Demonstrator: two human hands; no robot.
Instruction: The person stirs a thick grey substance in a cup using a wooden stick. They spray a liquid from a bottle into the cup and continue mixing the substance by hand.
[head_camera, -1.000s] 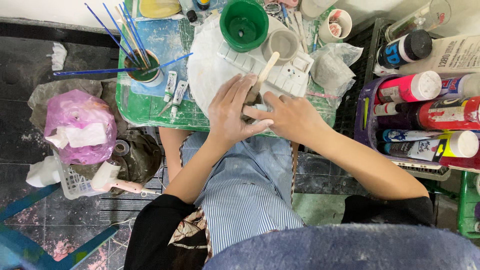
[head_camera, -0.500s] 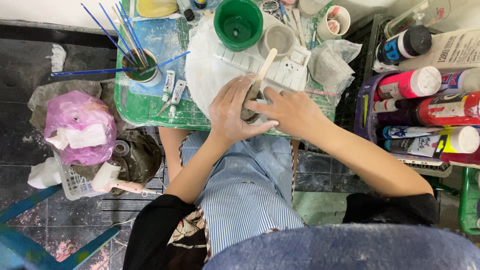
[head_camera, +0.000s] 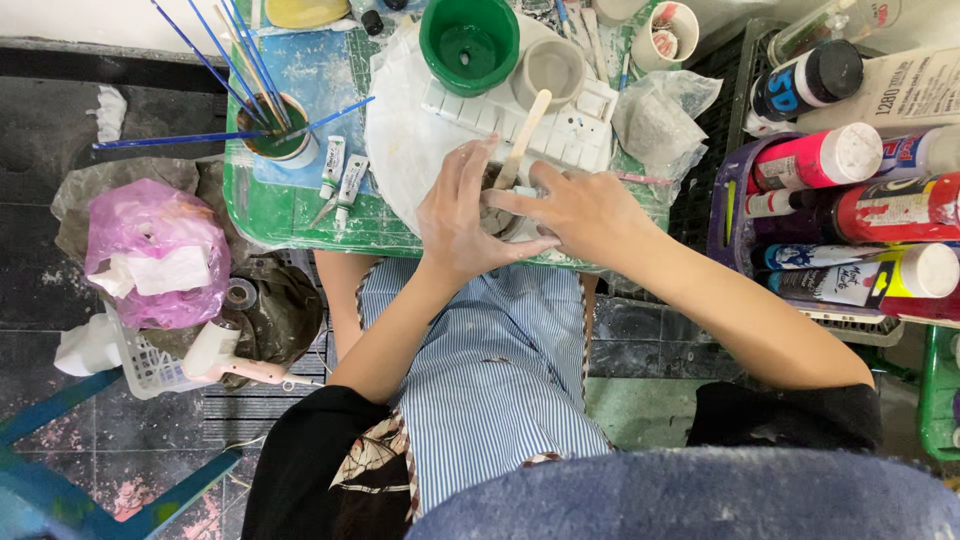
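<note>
Shaping is the step in hand: the left hand (head_camera: 465, 215) cups a grey clay piece (head_camera: 497, 212) at the counter's (head_camera: 300, 215) near edge, fingers curled. The right hand (head_camera: 580, 205) pinches a wooden stick (head_camera: 524, 137) against it. Next calls for steady, light pressure.

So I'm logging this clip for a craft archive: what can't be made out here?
- Head view: the grey clay piece is mostly covered by the left hand and right hand; its shape is unclear.
- The wooden stick's lower end is hidden behind the fingers.
- The yellow dish is cut by the top edge.
</note>
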